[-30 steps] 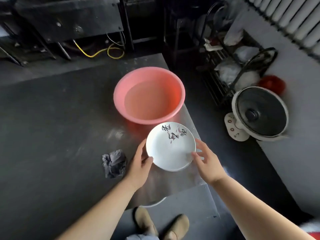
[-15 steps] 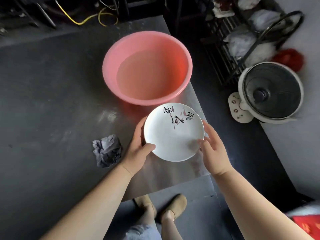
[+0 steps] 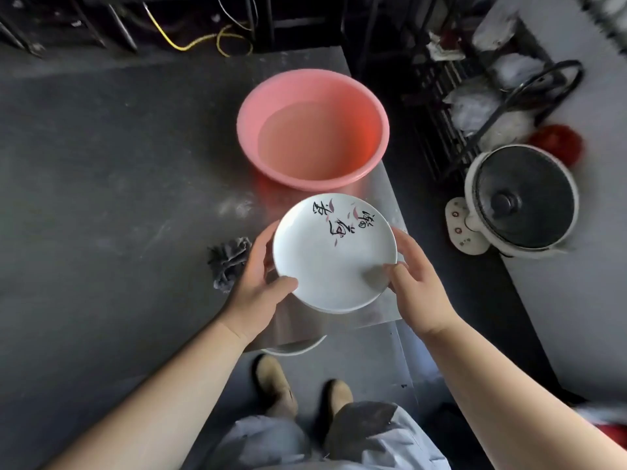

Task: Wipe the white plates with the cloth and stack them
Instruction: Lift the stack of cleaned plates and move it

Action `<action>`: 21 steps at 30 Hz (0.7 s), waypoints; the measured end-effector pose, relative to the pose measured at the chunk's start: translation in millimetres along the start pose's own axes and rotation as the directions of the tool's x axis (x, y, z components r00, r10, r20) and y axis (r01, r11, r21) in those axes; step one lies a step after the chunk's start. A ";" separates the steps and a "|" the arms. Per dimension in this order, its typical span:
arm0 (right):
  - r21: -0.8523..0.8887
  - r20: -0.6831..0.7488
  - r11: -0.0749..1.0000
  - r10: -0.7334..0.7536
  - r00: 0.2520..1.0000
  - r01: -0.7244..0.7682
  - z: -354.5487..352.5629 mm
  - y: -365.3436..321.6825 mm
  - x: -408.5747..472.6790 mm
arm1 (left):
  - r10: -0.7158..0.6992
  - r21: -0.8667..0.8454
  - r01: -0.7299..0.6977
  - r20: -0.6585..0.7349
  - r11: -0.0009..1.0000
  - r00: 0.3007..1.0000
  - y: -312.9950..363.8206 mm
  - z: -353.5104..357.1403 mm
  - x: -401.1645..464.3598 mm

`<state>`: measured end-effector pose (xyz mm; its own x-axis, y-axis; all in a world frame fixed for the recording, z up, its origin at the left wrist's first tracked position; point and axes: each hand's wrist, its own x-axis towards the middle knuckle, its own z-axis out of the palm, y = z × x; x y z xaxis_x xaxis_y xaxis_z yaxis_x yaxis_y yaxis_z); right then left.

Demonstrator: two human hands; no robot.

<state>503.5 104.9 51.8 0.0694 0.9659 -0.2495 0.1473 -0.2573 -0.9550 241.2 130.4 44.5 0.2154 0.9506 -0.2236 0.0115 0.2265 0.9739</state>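
- Head view: a white plate (image 3: pixel 334 254) with black brush lettering and pink petals is held face up over the near edge of the dark grey table (image 3: pixel 101 205), just in front of the pink basin (image 3: pixel 312 130).
- Progress: judged early. A second white rim shows directly under the held plate, so it may be the top of a small stack carried together; the count cannot be told.
- Another white plate edge (image 3: pixel 295 347) shows below the table edge, mostly hidden; whether it has been wiped cannot be told.
- Cloth: the grey cloth (image 3: pixel 229 262) lies crumpled on the table, just beside the left hand and untouched by either hand. No wiping is under way at this moment.
- Remaining, as judged: take up the cloth, wipe each plate, and stack them.
- Left hand (image 3: pixel 258 286): grasps the plate's left rim, thumb laid on the upper face near the near edge, fingers curled beneath and largely hidden.
- Right hand (image 3: pixel 417 283): grasps the right rim, thumb tip pressing the upper face, fingers (image 3: pixel 405 244) spread behind and under the edge.
- Basin: holds water; no plate is visible in it.
- Risk noted: the plate is over the table edge, supported only by the two rim holds.
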 end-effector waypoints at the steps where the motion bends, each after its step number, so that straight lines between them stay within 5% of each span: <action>1: -0.004 0.036 1.000 -0.014 0.999 0.014 4.8 -4.7 -3.5 | 0.008 0.002 -0.008 -0.033 1.000 0.999 3.9 -4.8 -12.3; 11: -0.025 0.497 0.991 -0.101 0.862 0.130 117.9 -49.0 -56.1 | -0.021 -0.080 -0.021 -0.492 0.997 0.871 7.3 -63.0 -196.7; 21: -0.008 0.848 0.982 -0.094 0.522 0.190 327.5 -59.0 -171.6 | -0.021 -0.089 -0.111 -0.865 0.990 0.502 -23.2 -154.7 -418.6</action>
<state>159.7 -36.0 98.5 -0.8140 0.5534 -0.1761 0.1656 -0.0695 -0.9837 -0.3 -239.9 109.7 -0.7363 0.6561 -0.1659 -0.0992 0.1379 0.9855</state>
